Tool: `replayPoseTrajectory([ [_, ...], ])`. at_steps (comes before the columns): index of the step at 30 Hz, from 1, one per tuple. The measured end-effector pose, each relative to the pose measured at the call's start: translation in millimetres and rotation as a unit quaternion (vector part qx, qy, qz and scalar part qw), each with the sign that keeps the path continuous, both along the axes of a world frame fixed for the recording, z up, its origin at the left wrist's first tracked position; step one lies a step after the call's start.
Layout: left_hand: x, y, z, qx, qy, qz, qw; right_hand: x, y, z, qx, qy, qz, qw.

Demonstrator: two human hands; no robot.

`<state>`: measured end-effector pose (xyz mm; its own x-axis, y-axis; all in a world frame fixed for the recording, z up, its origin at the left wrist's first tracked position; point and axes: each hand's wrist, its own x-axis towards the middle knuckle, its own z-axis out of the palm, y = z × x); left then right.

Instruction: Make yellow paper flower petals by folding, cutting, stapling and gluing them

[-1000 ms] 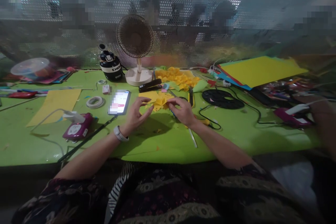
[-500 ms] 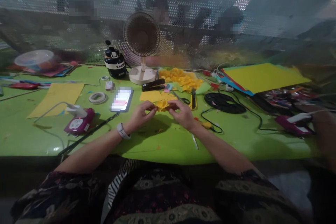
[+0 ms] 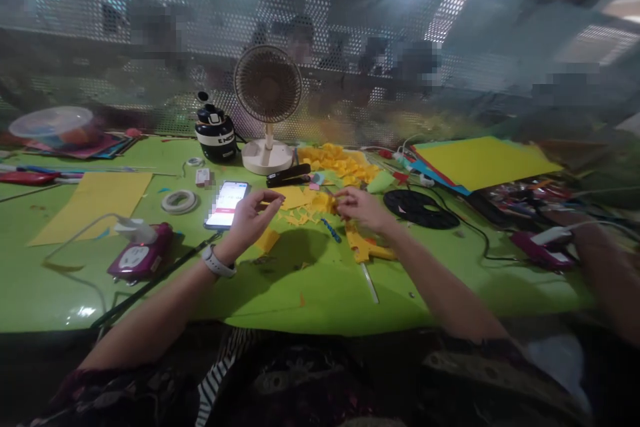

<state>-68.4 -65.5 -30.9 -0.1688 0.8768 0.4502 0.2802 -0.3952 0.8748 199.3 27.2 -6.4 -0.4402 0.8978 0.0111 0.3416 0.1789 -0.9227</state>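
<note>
My left hand (image 3: pixel 255 217) hovers beside the phone (image 3: pixel 227 205), its fingers loosely curved and nothing visible in them. Below it lies a small folded piece of yellow paper (image 3: pixel 267 241). My right hand (image 3: pixel 364 208) has its fingertips closed at the edge of a crinkled yellow paper flower (image 3: pixel 323 203), over yellow scraps (image 3: pixel 297 218). Under that hand are a short blue twisted piece (image 3: pixel 331 230) and a yellow glue gun (image 3: pixel 364 251) with a pale glue stick (image 3: pixel 370 282) out of its back.
Behind stand a fan (image 3: pixel 269 90) and a dark bottle (image 3: pixel 215 135). A stapler (image 3: pixel 289 175) lies before a heap of yellow paper pieces (image 3: pixel 340 161). Power strips (image 3: pixel 143 255) with cords sit either side. Coloured sheets (image 3: pixel 487 163) are stacked right; another person's arm (image 3: pixel 605 267) reaches in.
My hands have moved apart, the left one leftward and the right one rightward. The paper flower, formerly between both hands, is now beside the right fingertips. The view has tilted up slightly.
</note>
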Motion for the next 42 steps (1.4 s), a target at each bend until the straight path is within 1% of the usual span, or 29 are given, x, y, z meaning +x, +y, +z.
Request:
replayPoseTrajectory([
  [1,-1.3,1.4,-0.9,-0.005,-0.006,0.0,1.0,0.4,5.5,3.8,-0.037,-0.043,0.024,0.998],
  [2,-2.1,2.4,-1.7,-0.01,-0.011,-0.001,1.0,-0.2,12.4,7.4,-0.065,-0.076,0.032,0.994],
  [3,-2.6,3.1,-2.5,-0.013,-0.014,-0.001,1.0,-1.5,21.0,10.8,-0.08,-0.099,0.025,0.992],
  [4,-2.8,3.4,-3.1,-0.014,-0.015,-0.001,1.0,-3.4,31.5,13.9,-0.079,-0.114,-0.003,0.99],
  [6,-2.5,3.6,-4.1,-0.016,-0.013,-0.001,1.0,-8.4,56.0,18.9,-0.056,-0.119,-0.086,0.988],
  [9,-1.7,3.6,-5.0,-0.016,-0.004,-0.005,1.0,-16.3,90.2,21.7,-0.001,-0.102,-0.168,0.981],
  [11,-1.4,3.6,-4.5,-0.013,-0.004,-0.004,1.0,-21.4,102.0,18.2,0.026,-0.102,-0.19,0.976],
  [13,-1.4,3.5,-2.9,-0.011,-0.008,0.002,1.0,-27.5,101.8,10.2,0.049,-0.117,-0.18,0.975],
  [15,-1.6,3.6,-1.0,-0.009,-0.011,0.007,1.0,-35.7,92.2,-0.1,0.069,-0.134,-0.145,0.978],
  [16,-1.8,3.7,-0.2,-0.006,-0.013,0.008,1.0,-40.8,85.6,-5.2,0.082,-0.144,-0.114,0.98],
  [17,-2.1,4.1,0.3,-0.005,-0.014,0.007,1.0,-46.7,79.0,-9.6,0.106,-0.162,-0.071,0.979],
  [18,-2.5,4.5,0.5,-0.004,-0.017,0.006,1.0,-53.2,72.9,-13.2,0.144,-0.189,-0.015,0.971],
  [19,-2.8,5.0,0.5,-0.007,-0.021,0.005,1.0,-60.2,67.9,-16.0,0.194,-0.227,0.051,0.953],
  [20,-3.1,5.5,0.2,-0.01,-0.024,0.004,1.0,-67.4,64.3,-17.8,0.244,-0.268,0.117,0.925],
  [21,-3.4,6.0,-0.1,-0.013,-0.026,0.003,1.0,-74.7,62.0,-18.8,0.289,-0.309,0.177,0.889],
  [22,-3.6,6.5,-0.6,-0.015,-0.026,0.003,1.0,-81.6,61.1,-19.1,0.321,-0.346,0.222,0.853],
  [23,-3.8,7.0,-1.0,-0.016,-0.025,0.003,1.0,-87.8,61.2,-18.8,0.333,-0.376,0.251,0.828],
  [24,-3.9,7.4,-1.5,-0.015,-0.023,0.004,1.0,-93.1,62.1,-18.3,0.33,-0.403,0.269,0.81],
  [25,-3.9,7.7,-1.8,-0.014,-0.021,0.004,1.0,-97.2,63.6,-17.5,0.32,-0.424,0.277,0.801],
  [27,-3.9,8.0,-2.3,-0.011,-0.018,0.002,1.0,-101.8,67.2,-16.0,0.293,-0.445,0.272,0.801],
  [30,-3.6,7.6,-2.4,-0.014,-0.014,-0.004,1.0,-102.8,72.1,-14.4,0.267,-0.438,0.246,0.823],
  [33,-2.6,7.1,-2.6,-0.023,-0.015,-0.007,1.0,-102.1,74.6,-12.0,0.264,-0.429,0.219,0.835],
  [35,-1.5,7.3,-2.8,-0.044,-0.047,-0.022,0.998,-101.0,73.8,-8.2,0.276,-0.422,0.183,0.844],
  [36,-0.7,7.6,-2.8,-0.067,-0.079,-0.037,0.994,-99.8,72.2,-5.6,0.284,-0.417,0.162,0.848],
  [38,1.1,8.0,-2.3,-0.14,-0.17,-0.08,0.972,-95.8,64.7,0.0,0.302,-0.404,0.119,0.855],
  [40,3.2,8.0,-1.6,-0.229,-0.263,-0.126,0.929,-89.5,49.8,3.5,0.332,-0.379,0.092,0.859],
  [41,4.4,7.7,-1.4,-0.267,-0.301,-0.144,0.904,-85.8,39.2,3.6,0.367,-0.342,0.082,0.861],
  [42,5.8,7.2,-1.5,-0.294,-0.33,-0.161,0.882,-81.8,26.9,2.4,0.408,-0.308,0.096,0.854],
])
